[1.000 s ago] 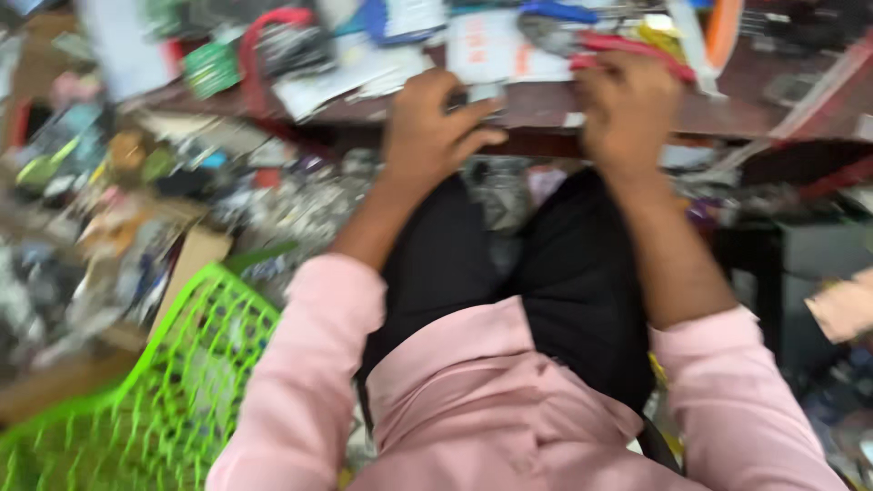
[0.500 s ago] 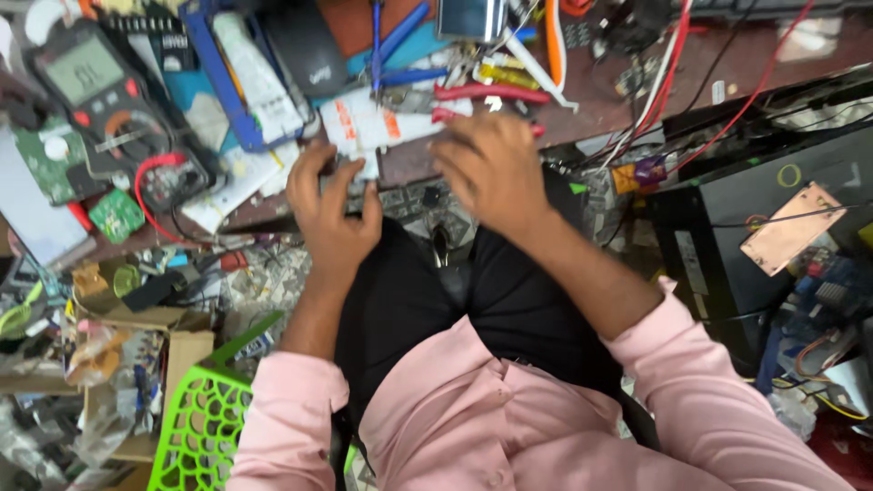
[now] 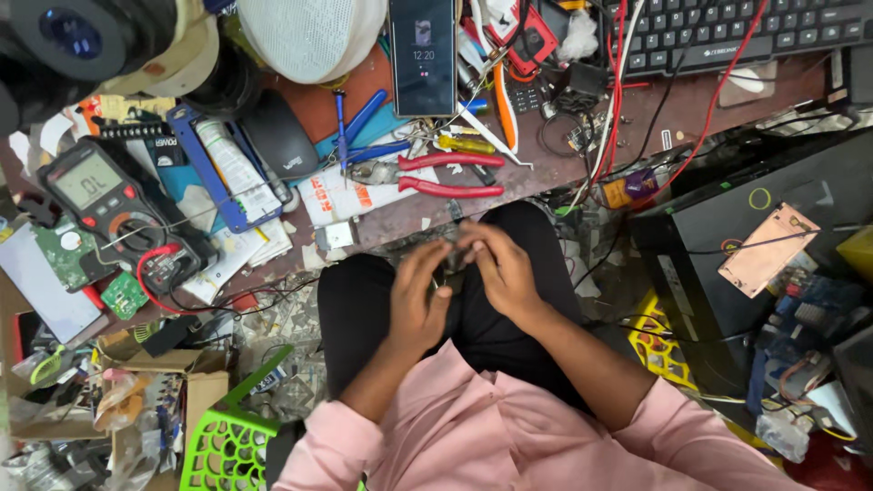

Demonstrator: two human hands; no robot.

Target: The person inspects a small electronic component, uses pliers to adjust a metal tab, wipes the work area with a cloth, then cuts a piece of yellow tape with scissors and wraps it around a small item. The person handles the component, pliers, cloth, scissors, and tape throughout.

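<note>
I sit with black trousers and pink sleeves, and both hands meet over my lap. My left hand and my right hand curl toward each other, fingertips pinching a small dark part between them. The part is mostly hidden by the fingers and blends into the trousers. Just beyond the hands, on the brown table edge, lie red-handled pliers.
The table holds a multimeter with red leads, a black mouse, a phone, a keyboard and blue tools. A black computer case with a copper plate stands at right. A green basket sits lower left.
Both hands have drawn back from the table edge to my lap and closed together on a small part. The view has tilted, showing more of the table top.
</note>
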